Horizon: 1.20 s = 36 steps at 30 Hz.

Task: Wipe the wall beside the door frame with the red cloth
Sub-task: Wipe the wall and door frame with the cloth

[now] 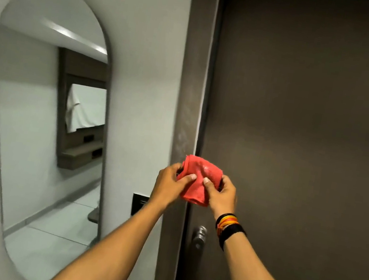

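The red cloth [199,179] is bunched up and held in front of the dark brown door frame [190,92], at about chest height. My left hand [168,183] grips its left side with thumb on top. My right hand [223,192], with coloured bands on the wrist, pinches its right side. The pale grey wall [148,72] lies just left of the frame. The frame shows faint whitish smears above the cloth.
A dark brown door [301,135] fills the right half, with a metal handle [199,236] below my hands. A tall arched mirror [43,116] hangs on the wall at left. A small dark switch plate [138,203] sits on the wall by the frame.
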Each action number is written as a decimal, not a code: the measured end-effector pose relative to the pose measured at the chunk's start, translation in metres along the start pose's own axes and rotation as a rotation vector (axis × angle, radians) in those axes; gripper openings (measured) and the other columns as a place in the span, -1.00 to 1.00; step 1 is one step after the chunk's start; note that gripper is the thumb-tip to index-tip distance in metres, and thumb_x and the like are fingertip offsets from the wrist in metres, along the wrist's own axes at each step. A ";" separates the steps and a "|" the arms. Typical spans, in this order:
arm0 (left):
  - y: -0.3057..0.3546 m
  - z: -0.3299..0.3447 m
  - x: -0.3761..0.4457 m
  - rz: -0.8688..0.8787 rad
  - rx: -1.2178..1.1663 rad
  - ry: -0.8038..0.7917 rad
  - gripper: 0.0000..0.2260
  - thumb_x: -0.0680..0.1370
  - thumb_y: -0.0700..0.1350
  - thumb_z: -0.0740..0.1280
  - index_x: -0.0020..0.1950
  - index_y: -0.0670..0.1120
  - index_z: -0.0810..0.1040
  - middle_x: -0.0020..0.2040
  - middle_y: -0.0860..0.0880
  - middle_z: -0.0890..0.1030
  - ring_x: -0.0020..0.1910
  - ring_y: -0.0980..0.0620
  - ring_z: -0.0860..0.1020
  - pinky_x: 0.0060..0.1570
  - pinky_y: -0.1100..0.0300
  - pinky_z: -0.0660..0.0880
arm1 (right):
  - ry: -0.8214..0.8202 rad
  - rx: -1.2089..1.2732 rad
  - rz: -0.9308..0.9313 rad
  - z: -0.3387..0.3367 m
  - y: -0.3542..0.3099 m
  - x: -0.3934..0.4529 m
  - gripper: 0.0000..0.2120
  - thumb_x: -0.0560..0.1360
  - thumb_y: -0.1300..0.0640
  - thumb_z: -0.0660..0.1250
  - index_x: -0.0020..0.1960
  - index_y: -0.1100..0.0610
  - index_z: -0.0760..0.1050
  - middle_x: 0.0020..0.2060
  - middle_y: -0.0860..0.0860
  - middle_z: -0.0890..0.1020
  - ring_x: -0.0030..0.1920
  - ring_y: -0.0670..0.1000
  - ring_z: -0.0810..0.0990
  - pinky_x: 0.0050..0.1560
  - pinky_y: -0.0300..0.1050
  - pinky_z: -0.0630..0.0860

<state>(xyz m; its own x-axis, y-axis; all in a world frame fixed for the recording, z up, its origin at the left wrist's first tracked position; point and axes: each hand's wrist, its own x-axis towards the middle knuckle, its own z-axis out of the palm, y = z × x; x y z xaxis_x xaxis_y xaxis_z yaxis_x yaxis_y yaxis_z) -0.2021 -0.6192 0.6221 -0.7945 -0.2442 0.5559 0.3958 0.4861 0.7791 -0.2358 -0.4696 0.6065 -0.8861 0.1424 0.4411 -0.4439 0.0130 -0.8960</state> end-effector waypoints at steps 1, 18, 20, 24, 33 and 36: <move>-0.012 -0.011 0.004 -0.009 0.030 0.013 -0.75 0.54 0.00 0.51 0.16 -0.07 0.70 0.03 -0.03 0.76 0.00 0.01 0.72 0.03 0.08 0.66 | 0.020 -0.027 0.013 0.018 0.007 -0.001 -0.83 0.44 0.21 0.49 0.02 0.19 0.61 -0.09 0.18 0.72 -0.12 0.08 0.65 0.08 0.11 0.62; -0.138 -0.030 0.046 0.047 0.112 0.124 -0.57 0.44 0.21 0.54 0.21 0.08 0.57 0.17 0.12 0.58 0.16 0.13 0.56 0.10 0.17 0.62 | 0.433 -0.230 -0.148 0.110 0.071 -0.010 -0.62 0.34 0.10 0.58 -0.04 -0.07 0.40 -0.09 -0.11 0.47 -0.17 -0.08 0.54 -0.22 -0.26 0.47; -0.139 -0.042 0.055 0.229 0.245 0.196 -0.55 0.54 0.28 0.39 0.32 0.06 0.54 0.30 0.10 0.53 0.30 0.14 0.48 0.24 0.23 0.54 | 0.439 -0.390 -0.236 0.117 0.071 -0.012 -0.64 0.40 0.18 0.52 -0.09 -0.09 0.34 -0.13 -0.12 0.43 -0.16 -0.04 0.51 -0.23 -0.16 0.48; -0.133 -0.064 0.093 0.541 0.531 0.290 -0.58 0.72 0.04 0.11 0.57 -0.01 0.39 0.61 -0.05 0.37 0.60 -0.06 0.32 0.57 -0.01 0.32 | 0.407 -0.599 -0.370 0.138 0.077 -0.019 -0.61 0.38 0.44 0.39 -0.02 -0.03 0.51 -0.08 -0.05 0.51 -0.10 -0.03 0.52 -0.19 -0.20 0.52; -0.123 -0.045 0.170 0.697 0.774 0.380 -0.49 0.76 -0.07 -0.01 0.72 -0.07 0.03 0.73 -0.09 0.03 0.72 -0.14 0.02 0.69 -0.10 -0.01 | 0.324 -1.030 -0.446 0.168 0.137 -0.029 -0.34 0.57 -0.17 0.11 0.58 0.15 0.20 0.59 0.20 0.18 0.57 0.23 0.20 0.44 0.28 0.25; -0.135 -0.038 0.180 0.727 0.763 0.456 -0.50 0.76 -0.05 -0.04 0.72 -0.06 0.04 0.74 -0.07 0.04 0.72 -0.12 0.02 0.70 -0.09 -0.05 | 0.347 -1.148 -0.566 0.161 0.144 -0.004 -0.29 0.57 -0.14 0.12 0.61 0.14 0.03 0.64 0.16 -0.02 0.64 0.19 -0.05 0.46 0.43 0.12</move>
<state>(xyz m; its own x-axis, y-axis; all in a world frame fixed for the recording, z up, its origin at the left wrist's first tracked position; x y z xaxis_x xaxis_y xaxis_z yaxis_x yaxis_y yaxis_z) -0.3813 -0.7603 0.6281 -0.1899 0.0969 0.9770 0.1867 0.9805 -0.0610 -0.3175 -0.6279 0.4844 -0.4613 0.0817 0.8835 -0.2219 0.9535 -0.2040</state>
